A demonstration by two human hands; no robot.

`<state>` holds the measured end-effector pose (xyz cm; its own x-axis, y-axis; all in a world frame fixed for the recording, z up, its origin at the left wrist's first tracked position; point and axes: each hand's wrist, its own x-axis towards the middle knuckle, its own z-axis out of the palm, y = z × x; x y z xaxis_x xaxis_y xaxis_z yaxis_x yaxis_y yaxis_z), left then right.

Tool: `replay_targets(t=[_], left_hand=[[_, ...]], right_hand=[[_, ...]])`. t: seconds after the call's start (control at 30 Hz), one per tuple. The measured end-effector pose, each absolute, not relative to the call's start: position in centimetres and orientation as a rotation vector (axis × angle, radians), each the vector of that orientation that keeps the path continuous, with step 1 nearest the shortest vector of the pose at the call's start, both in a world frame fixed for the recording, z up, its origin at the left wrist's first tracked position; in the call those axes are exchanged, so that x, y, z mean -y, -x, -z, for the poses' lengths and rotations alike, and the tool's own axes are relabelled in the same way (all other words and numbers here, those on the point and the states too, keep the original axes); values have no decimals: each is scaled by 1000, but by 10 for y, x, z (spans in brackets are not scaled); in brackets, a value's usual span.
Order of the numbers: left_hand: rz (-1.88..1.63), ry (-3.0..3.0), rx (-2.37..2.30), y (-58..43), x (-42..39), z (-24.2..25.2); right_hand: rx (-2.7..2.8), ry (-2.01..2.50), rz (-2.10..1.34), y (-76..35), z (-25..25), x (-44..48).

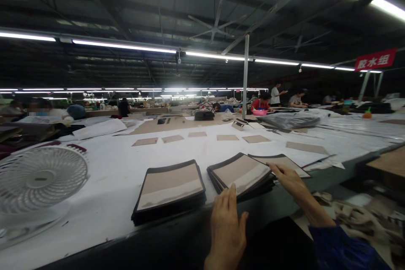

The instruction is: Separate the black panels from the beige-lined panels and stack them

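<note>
Two stacks of flat beige panels with dark edges lie at the near edge of a long white table [110, 168]. My left hand [227, 223] rests with fingers stretched flat against the front edge of the right stack [240, 173]. My right hand [289, 179], sleeve blue, lies open on that stack's right corner, fingertips touching the top panel and a further single panel [284, 161] beside it. The left stack [171, 190] sits untouched about a hand's width to the left.
A white desk fan [38, 181] stands at the near left. Small beige cards [198, 135] lie in a row farther back, with sheets, a dark bag [204, 114] and plastic wrap [291, 120]. Other people work at distant tables. A pillar [245, 76] rises behind.
</note>
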<state>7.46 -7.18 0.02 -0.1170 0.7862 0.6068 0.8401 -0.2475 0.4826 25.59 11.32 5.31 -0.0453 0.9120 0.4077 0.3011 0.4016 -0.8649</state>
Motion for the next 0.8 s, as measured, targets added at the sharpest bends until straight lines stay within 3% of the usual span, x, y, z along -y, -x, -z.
replay_targets(t=[0.33, 0.5, 0.67, 0.8], left_hand=[[1388, 1973, 1877, -81, 76, -3], [1690, 1751, 1758, -85, 97, -27], [2680, 1689, 1496, -66, 118, -77], [2993, 1228, 1581, -40, 129, -96]], right_hand=[[1282, 844, -1074, -202, -82, -80], [1341, 688, -645, -177, -109, -49], [1631, 330, 66, -163, -105, 14], [2141, -142, 107, -162, -104, 48]])
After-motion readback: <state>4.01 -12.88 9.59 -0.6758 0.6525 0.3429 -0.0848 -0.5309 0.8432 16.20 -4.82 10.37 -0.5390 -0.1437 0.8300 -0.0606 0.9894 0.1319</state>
